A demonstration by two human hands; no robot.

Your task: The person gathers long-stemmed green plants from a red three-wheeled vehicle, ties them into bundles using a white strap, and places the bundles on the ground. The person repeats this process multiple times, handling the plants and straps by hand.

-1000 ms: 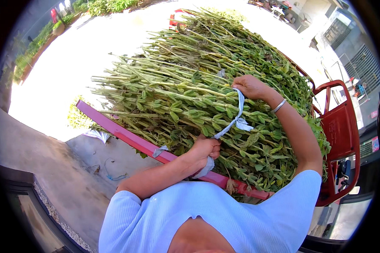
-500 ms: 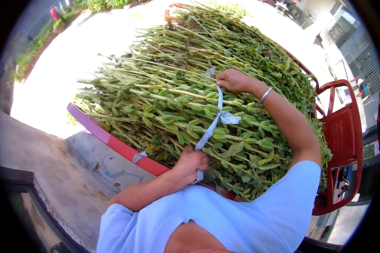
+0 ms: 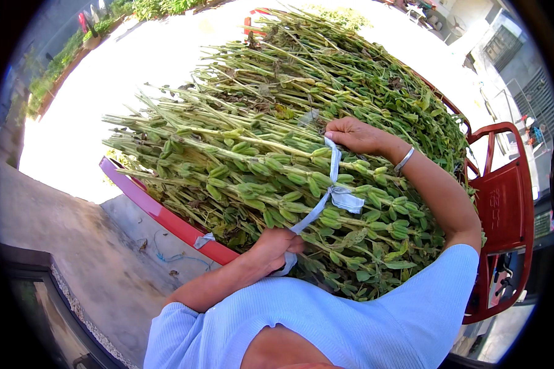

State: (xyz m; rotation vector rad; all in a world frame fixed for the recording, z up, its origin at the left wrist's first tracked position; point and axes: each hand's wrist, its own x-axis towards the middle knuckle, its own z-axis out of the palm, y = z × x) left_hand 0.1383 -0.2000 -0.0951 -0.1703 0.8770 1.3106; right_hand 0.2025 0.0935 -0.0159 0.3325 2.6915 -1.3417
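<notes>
**Two hands pull a cloth strip over a big pile of green stalks**

A big heap of green stalks [image 3: 277,154] with fat pods fills the middle of the picture. It lies on a red cart [image 3: 166,215], and the cart's long red edge runs along the pile's 7 o'clock side.

A pale blue cloth strip [image 3: 329,187] goes across the top of the pile. It has a knot in the middle with a loose end sticking out.

The left hand [image 3: 276,245] is at the 6 o'clock side of the pile, just past the cart's edge. Its fingers are curled tight around the low end of the strip. The right hand [image 3: 354,134] lies on top of the stalks toward 1 o'clock from the knot. Its fingers are bent down and pinch the top end of the strip. A silver bangle [image 3: 404,160] sits on that wrist. The stalks hide where the strip goes under the pile.

The person wears a light blue shirt [image 3: 326,320], which fills the bottom of the picture.

At 3 o'clock stands a red metal frame [image 3: 505,203] with a red panel. It has raised marks on it, too small to read. At 8 o'clock is grey concrete ground [image 3: 74,246] with a thin blue string [image 3: 166,255] lying on it. Another scrap of pale cloth [image 3: 204,240] hangs on the red edge. At 11 o'clock, bright sunny ground meets a row of green bushes [image 3: 61,67].
</notes>
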